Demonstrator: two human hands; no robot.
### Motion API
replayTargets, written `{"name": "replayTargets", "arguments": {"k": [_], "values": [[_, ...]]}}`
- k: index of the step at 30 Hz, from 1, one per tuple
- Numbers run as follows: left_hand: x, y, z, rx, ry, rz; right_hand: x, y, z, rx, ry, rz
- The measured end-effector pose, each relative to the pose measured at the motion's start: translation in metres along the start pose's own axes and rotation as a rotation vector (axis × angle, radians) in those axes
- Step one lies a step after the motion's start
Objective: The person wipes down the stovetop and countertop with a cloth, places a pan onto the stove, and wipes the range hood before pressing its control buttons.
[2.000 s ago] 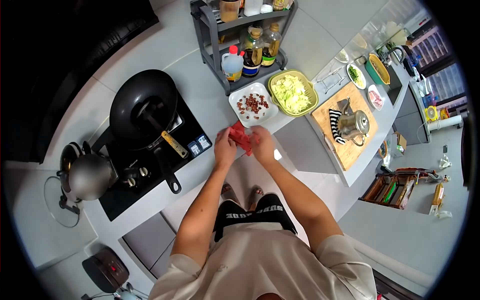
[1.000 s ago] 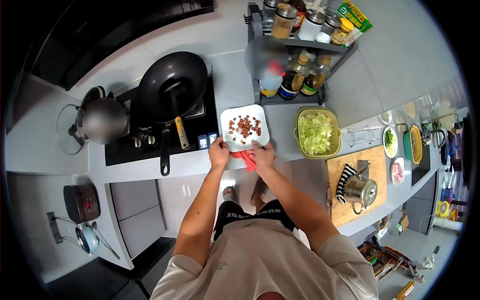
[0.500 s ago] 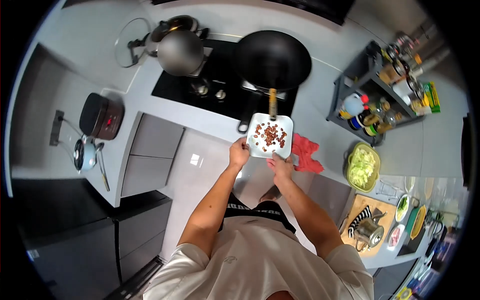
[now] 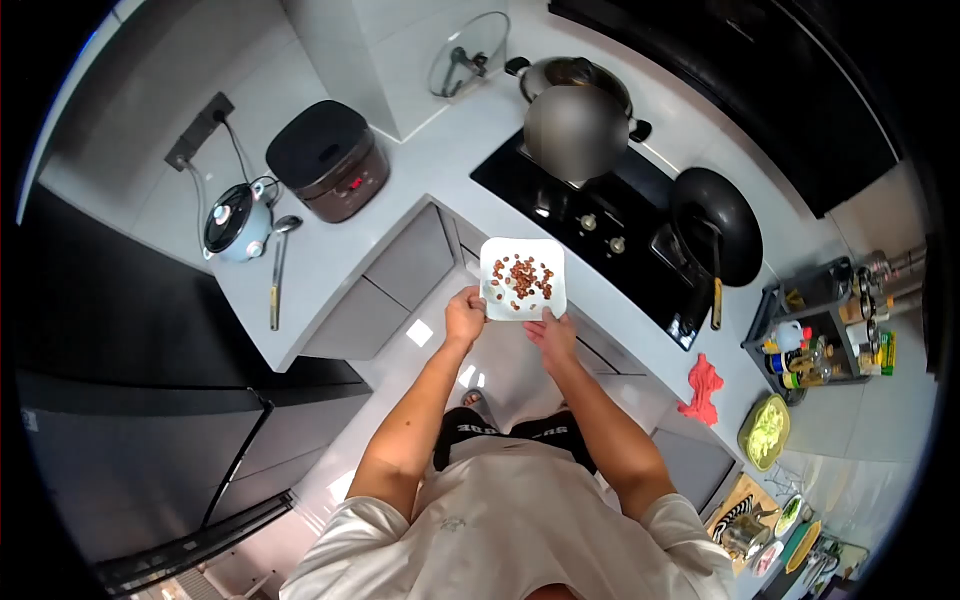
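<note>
A square white plate [image 4: 497, 303] with several small reddish-brown pieces [image 4: 523, 277] on it is held level over the floor, in front of the counter. My left hand [image 4: 465, 317] is closed on its near left corner. At the near right corner, my right hand [image 4: 551, 335] grips the same plate, thumb on the rim and fingers underneath. A red cloth [image 4: 702, 389] lies crumpled on the counter to the right, apart from both hands.
Ahead are the black cooktop [image 4: 570, 230] and a wok [image 4: 716, 226] with a spatula. A dark rice cooker [image 4: 328, 160], small blue pot [image 4: 238, 222] and ladle [image 4: 277, 280] stand at left. Right are a seasoning rack [image 4: 825, 325] and a basket of chopped greens [image 4: 766, 432].
Both hands took hold of the plate and lifted it off the counter. The view has turned left, towards the rice cooker, and the red cloth is left behind on the counter.
</note>
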State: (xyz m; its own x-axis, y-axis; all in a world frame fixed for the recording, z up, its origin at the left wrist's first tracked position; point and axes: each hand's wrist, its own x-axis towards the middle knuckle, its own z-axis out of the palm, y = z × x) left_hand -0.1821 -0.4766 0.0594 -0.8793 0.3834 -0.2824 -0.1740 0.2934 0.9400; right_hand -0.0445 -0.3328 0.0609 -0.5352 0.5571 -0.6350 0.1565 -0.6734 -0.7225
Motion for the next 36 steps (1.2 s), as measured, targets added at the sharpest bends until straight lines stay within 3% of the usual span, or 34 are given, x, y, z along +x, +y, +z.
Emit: {"name": "replayTargets", "arguments": {"k": [6,9,15,25,31,36], "values": [[0.058,0.013,-0.073,-0.133,0.132,-0.016,0.038,-0.017,0.103,-0.144,-0.054,0.022],[0.090,0.020,-0.094,-0.160,0.202,-0.062,0.075,-0.026,0.138,-0.374,-0.081,-0.046],[0.198,0.031,-0.116,-0.323,0.258,-0.220,0.164,-0.044,0.210,-0.251,-0.165,-0.012],[0.336,0.023,-0.114,-0.651,0.283,-0.240,0.283,-0.075,0.301,-0.116,-0.116,0.057],[0.369,0.025,-0.100,-0.806,0.255,-0.185,0.307,-0.071,0.321,0.006,-0.040,0.046],[0.375,0.034,-0.100,-0.691,0.183,-0.242,0.316,-0.073,0.335,0.101,-0.044,0.055]]}}
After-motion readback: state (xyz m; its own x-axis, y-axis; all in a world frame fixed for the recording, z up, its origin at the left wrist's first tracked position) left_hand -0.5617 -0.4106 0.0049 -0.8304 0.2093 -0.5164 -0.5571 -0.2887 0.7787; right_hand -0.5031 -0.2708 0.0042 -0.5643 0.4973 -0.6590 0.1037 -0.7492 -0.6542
